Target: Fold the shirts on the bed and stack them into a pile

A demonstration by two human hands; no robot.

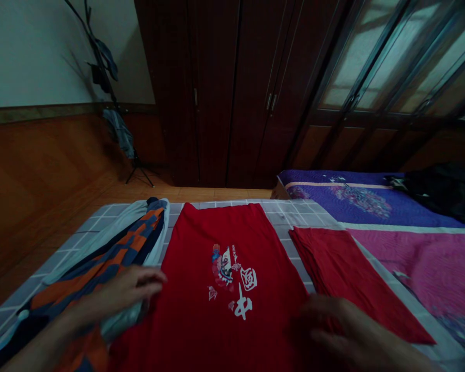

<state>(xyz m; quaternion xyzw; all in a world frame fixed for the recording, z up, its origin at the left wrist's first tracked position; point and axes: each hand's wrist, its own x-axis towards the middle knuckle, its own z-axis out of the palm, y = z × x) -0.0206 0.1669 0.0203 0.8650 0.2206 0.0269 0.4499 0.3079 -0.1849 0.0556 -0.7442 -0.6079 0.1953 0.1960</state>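
Observation:
A red T-shirt (pixel 232 279) with a white and coloured print lies flat on the grey checked bedsheet (pixel 294 217), folded lengthwise. My left hand (pixel 120 293) is over the shirt's left edge, fingers spread and holding nothing. Beneath and beside it lies an orange, navy and pale grey garment (pixel 101 274). My right hand (pixel 344 330) rests on the lower right of the red cloth, with no visible grip. To its upper right lies a folded red cloth (pixel 356 279), its long edge beside the shirt.
The bed continues to the right under a purple quilt (pixel 356 199) and a pink one (pixel 422 263), with a black bundle (pixel 437 191) at the far side. Beyond the bed's end are a wooden floor (pixel 139 188), a dark wardrobe (pixel 217 93) and a clothes stand (pixel 108 88).

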